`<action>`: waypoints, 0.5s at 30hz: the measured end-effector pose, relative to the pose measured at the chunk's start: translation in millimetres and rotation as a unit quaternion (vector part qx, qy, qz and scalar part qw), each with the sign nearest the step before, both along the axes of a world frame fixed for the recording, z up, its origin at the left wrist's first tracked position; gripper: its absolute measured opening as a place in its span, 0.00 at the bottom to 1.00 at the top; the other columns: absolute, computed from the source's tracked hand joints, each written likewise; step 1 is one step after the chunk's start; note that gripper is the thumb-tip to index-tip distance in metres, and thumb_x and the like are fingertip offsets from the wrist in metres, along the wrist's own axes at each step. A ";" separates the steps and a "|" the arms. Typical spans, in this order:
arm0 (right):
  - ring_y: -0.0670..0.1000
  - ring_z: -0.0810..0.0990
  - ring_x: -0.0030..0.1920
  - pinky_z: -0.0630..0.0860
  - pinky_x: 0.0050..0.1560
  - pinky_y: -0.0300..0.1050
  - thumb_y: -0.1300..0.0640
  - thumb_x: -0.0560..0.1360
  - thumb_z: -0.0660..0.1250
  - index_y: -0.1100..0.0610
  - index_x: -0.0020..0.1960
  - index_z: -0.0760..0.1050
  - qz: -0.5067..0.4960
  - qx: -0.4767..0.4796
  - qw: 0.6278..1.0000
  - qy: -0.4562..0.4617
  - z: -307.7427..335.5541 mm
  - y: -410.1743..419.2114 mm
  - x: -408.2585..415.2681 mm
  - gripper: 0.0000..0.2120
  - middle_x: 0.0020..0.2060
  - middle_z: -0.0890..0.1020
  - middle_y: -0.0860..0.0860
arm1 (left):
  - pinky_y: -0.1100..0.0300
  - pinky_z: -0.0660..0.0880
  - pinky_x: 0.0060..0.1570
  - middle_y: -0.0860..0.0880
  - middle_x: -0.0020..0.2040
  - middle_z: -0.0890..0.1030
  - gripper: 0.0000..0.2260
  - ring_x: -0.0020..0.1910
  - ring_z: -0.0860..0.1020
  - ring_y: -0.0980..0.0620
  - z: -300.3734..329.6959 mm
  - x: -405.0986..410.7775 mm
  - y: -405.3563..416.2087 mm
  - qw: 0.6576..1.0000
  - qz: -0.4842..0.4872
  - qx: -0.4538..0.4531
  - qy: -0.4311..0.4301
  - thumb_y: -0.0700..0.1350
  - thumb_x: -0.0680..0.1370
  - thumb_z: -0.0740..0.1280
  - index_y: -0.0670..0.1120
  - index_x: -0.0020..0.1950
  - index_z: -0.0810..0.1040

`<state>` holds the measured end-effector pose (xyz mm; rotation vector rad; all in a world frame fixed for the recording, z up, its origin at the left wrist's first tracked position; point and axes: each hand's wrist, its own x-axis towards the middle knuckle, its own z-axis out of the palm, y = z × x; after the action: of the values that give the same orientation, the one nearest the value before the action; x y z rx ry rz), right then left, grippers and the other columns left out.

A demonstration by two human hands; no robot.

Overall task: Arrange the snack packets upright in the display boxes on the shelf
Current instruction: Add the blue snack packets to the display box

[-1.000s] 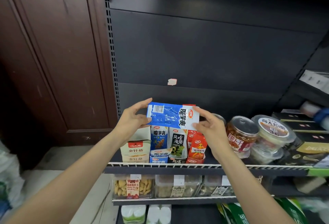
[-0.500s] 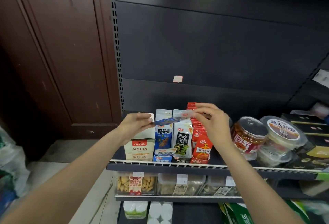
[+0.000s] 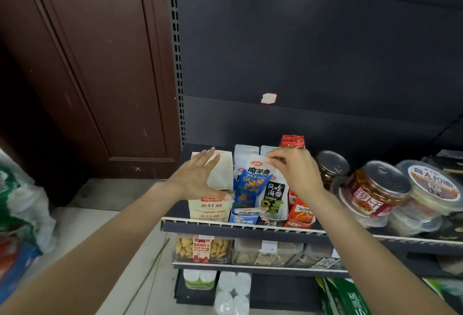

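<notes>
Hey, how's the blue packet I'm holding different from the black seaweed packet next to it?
The blue packet is blue and white; the black seaweed packet is mostly black. The blue packet is pinched at its top by the right hand and sits higher; the black seaweed packet stands seated and untouched. Both are upright, facing forward.

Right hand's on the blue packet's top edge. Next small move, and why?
Probably ease the blue packet straight down into the blue display box. The right hand pinches its top, it stands upright but proud of its neighbours, and the left hand is open beside the beige box.
</notes>
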<state>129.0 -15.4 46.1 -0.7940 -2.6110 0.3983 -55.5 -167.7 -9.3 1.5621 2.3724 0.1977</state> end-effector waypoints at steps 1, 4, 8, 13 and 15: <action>0.50 0.81 0.48 0.77 0.47 0.44 0.55 0.76 0.67 0.54 0.55 0.81 0.007 0.001 1.000 -0.019 -4.1 1.1 -5.7 0.09 0.49 0.84 0.49 | 0.51 0.46 0.74 0.52 0.77 0.38 0.52 0.76 0.39 0.52 -0.2 -1.1 1.2 1.000 -0.004 -0.006 0.005 0.72 0.66 0.64 0.48 0.78 0.41; 0.52 0.81 0.50 0.78 0.50 0.49 0.56 0.77 0.66 0.52 0.56 0.81 0.006 -0.005 0.998 -0.063 -19.4 4.8 -23.6 0.10 0.50 0.84 0.50 | 0.50 0.45 0.74 0.52 0.77 0.37 0.52 0.76 0.39 0.52 0.7 -3.1 3.3 1.000 -0.005 -0.017 0.011 0.72 0.66 0.63 0.48 0.78 0.41; 0.55 0.80 0.54 0.76 0.53 0.48 0.60 0.77 0.64 0.51 0.59 0.79 -0.005 0.042 0.993 -0.106 -44.1 8.1 -45.1 0.12 0.54 0.82 0.51 | 0.51 0.45 0.74 0.52 0.77 0.36 0.51 0.76 0.38 0.52 -0.8 -4.6 2.4 1.000 -0.013 -0.020 0.007 0.72 0.67 0.62 0.48 0.78 0.40; 0.54 0.75 0.57 0.68 0.59 0.46 0.68 0.73 0.65 0.54 0.62 0.76 -0.003 0.107 0.984 -0.140 -71.8 8.1 -61.0 0.20 0.57 0.78 0.53 | 0.51 0.45 0.74 0.53 0.77 0.37 0.52 0.76 0.38 0.53 -2.4 -5.6 2.1 1.000 -0.011 -0.007 -0.009 0.72 0.67 0.62 0.48 0.78 0.41; 0.55 0.72 0.59 0.68 0.60 0.45 0.69 0.72 0.65 0.55 0.64 0.73 -0.001 0.116 0.981 -0.156 -75.4 7.3 -61.3 0.22 0.60 0.75 0.54 | 0.50 0.45 0.74 0.53 0.77 0.38 0.51 0.76 0.39 0.53 -2.1 -5.2 2.2 1.000 -0.008 -0.004 -0.012 0.72 0.67 0.62 0.48 0.78 0.42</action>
<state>67.7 -8.1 -29.3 -0.8351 -2.8719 -0.0383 -60.7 -165.5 -11.4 1.5664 2.3389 0.2011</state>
